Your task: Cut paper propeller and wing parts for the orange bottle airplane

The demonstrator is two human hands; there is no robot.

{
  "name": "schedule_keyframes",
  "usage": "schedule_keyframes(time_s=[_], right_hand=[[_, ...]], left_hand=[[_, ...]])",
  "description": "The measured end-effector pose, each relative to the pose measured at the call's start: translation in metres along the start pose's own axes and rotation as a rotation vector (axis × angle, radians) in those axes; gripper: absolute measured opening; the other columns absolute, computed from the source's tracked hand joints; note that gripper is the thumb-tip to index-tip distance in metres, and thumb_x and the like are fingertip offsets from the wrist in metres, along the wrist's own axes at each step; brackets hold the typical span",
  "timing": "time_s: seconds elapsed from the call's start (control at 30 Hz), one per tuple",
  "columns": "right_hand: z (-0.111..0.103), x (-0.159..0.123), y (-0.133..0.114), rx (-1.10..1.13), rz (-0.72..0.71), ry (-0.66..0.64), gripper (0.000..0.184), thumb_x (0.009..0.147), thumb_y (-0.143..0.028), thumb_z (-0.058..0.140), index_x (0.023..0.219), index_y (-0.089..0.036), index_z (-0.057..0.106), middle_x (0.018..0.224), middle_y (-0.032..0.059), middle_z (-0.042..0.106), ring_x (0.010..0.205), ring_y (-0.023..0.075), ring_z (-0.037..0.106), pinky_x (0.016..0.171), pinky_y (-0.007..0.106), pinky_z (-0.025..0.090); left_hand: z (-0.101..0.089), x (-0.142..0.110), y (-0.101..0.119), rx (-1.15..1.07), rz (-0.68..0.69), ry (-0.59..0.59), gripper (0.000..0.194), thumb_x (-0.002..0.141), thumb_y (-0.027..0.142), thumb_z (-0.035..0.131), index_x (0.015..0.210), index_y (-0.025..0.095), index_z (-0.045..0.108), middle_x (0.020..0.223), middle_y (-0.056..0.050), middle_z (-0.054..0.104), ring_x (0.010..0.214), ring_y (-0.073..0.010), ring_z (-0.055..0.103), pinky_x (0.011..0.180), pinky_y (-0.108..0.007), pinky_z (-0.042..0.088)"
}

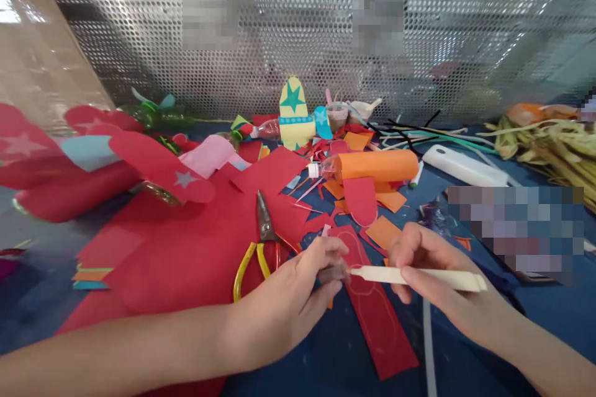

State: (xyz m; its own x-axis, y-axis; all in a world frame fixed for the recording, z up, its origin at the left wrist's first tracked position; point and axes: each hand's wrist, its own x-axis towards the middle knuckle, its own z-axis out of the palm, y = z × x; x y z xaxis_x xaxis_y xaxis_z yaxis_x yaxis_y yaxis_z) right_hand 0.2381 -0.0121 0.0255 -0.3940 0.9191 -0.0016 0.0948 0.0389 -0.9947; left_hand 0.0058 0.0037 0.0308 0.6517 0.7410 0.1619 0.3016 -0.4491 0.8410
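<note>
Marker (382,275) pinched by right fingers (407,245); left fingers (326,293) pinch cap (332,274); red strip (379,319) bears outlines (364,293).

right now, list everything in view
marker: 1, cream, lower centre
small piece: 1, greyish, centre
paper strip: 1, red, centre
hand tool: 1, yellow-red, centre
wrapped bottle: 1, orange, centre
starred wings: several, red, left
starred paper: 1, yellow, back
sheets: several, mostly red, left
scraps: many, red-orange, centre
cups: 2, pale, back
bar: 1, white, right
cords: several, mixed, right
husks: many, yellowish, right
mesh: 1, silver, back
table: 1, blue, beneath
left hand: 1, bare, centre
right hand: 1, bare, right
</note>
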Motion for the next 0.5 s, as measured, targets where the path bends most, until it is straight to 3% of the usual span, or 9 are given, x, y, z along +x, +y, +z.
schedule_keyframes(time_s=[0.13,0.27,0.4,0.5], right_hand=[[0.001,0.000,-0.002,-0.099,0.043,-0.045,0.016,0.095,-0.031,0.050,0.082,-0.023,0.045,0.068,-0.0038,0.052,0.057,0.0115,0.044,0.051,0.023,0.034],[-0.001,0.002,-0.007,-0.154,0.064,-0.087,0.012,0.091,-0.030,0.057,0.083,-0.022,0.054,0.070,-0.0026,0.058,0.058,0.0109,0.050,0.053,0.022,0.038],[-0.004,0.007,-0.010,-0.114,0.092,-0.064,0.014,0.087,-0.036,0.063,0.086,-0.023,0.059,0.079,0.0014,0.071,0.069,0.0133,0.062,0.059,0.022,0.045],[-0.002,0.010,-0.011,-0.111,0.123,-0.021,0.018,0.085,-0.039,0.067,0.084,-0.021,0.061,0.077,0.0018,0.071,0.066,0.0132,0.063,0.057,0.022,0.044]], left_hand=[[-0.001,-0.003,0.001,-0.036,-0.044,0.000,0.031,0.086,0.007,0.045,0.114,0.019,0.040,0.100,-0.006,0.068,0.091,-0.0126,0.068,0.080,-0.023,0.056],[-0.006,0.000,0.003,-0.078,-0.098,0.000,0.035,0.084,0.008,0.055,0.115,0.019,0.044,0.091,-0.001,0.073,0.080,-0.0114,0.070,0.071,-0.020,0.056],[-0.016,0.007,0.006,0.072,-0.138,-0.010,0.008,0.084,0.012,0.060,0.089,0.018,0.062,0.074,0.003,0.071,0.066,-0.0094,0.067,0.059,-0.015,0.052],[-0.019,0.007,0.006,0.194,-0.047,0.027,0.007,0.086,0.015,0.060,0.084,0.017,0.065,0.068,0.004,0.069,0.061,-0.0088,0.064,0.055,-0.015,0.050]])
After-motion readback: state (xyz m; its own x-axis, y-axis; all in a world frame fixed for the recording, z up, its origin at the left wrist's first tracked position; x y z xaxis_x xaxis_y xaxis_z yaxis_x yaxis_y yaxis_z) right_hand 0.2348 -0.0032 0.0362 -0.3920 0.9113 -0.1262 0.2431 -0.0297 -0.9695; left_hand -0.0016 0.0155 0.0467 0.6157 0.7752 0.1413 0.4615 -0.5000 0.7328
